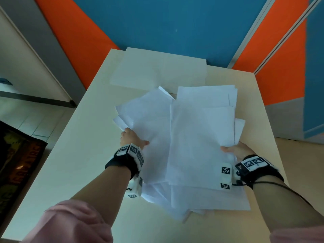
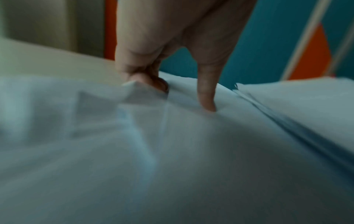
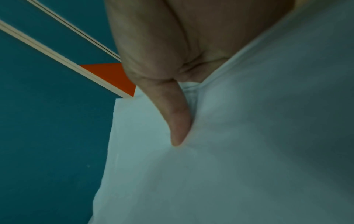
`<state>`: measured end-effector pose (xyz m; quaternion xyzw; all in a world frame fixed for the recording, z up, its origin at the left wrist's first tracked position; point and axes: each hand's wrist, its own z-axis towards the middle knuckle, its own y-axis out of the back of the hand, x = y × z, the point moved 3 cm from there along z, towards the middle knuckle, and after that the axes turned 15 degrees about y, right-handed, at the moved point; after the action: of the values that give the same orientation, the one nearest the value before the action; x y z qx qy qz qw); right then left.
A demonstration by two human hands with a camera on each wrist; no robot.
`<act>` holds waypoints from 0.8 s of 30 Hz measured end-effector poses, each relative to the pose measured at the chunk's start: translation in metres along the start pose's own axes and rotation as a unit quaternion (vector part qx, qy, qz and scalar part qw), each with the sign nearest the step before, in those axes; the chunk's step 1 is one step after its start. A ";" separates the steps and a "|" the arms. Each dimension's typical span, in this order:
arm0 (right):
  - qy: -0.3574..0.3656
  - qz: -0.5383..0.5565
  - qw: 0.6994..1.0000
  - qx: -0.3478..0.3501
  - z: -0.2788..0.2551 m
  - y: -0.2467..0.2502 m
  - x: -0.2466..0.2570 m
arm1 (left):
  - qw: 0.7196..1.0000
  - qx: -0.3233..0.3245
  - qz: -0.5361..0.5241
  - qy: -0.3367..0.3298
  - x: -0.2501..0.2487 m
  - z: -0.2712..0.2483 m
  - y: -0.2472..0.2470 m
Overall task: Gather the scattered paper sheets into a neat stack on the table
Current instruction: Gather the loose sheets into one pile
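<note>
A loose, fanned bundle of white paper sheets (image 1: pixel 184 137) is held between both hands above the beige table (image 1: pixel 78 155). My left hand (image 1: pixel 131 137) grips the bundle's left edge, thumb on top; in the left wrist view the thumb (image 2: pixel 206 97) presses the paper (image 2: pixel 191 151) and curled fingers (image 2: pixel 138 78) hold a bent corner. My right hand (image 1: pixel 235 149) grips the right edge; the right wrist view shows its thumb (image 3: pixel 178 121) pressing down on the sheets (image 3: pixel 229 166). Its fingers are hidden under the paper. More sheets (image 1: pixel 159 71) lie flat at the table's far end.
Blue and orange partition walls (image 1: pixel 166 23) stand just behind the table's far edge. A dark printed mat (image 1: pixel 17 163) lies on the tiled floor to the left. Bare tabletop shows to the left of the bundle and along the near edge.
</note>
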<state>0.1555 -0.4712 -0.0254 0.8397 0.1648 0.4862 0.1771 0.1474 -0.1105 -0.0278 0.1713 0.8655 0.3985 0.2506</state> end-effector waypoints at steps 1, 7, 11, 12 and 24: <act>0.003 -0.002 1.000 0.006 -0.001 0.000 0.001 | 1.000 -0.007 0.005 -0.010 -0.002 0.002 0.001; 0.057 0.012 0.998 0.038 0.001 -0.002 0.022 | 0.991 -0.057 -0.110 -0.047 0.001 0.011 0.021; 0.087 0.019 0.992 0.088 -0.004 -0.012 0.046 | 0.990 -0.022 -0.103 -0.095 -0.006 0.011 0.039; 0.101 0.007 0.990 0.096 -0.004 -0.015 0.053 | 0.989 0.011 -0.100 -0.106 -0.010 0.012 0.041; 0.244 -0.231 0.931 0.144 0.015 -0.058 0.105 | 0.937 0.204 -0.281 0.028 -0.019 -0.017 0.055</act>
<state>0.2128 -0.3752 0.0211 0.6506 0.4608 0.5924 0.1161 0.1586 -0.0960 0.0305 -0.0425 0.9479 0.1315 0.2872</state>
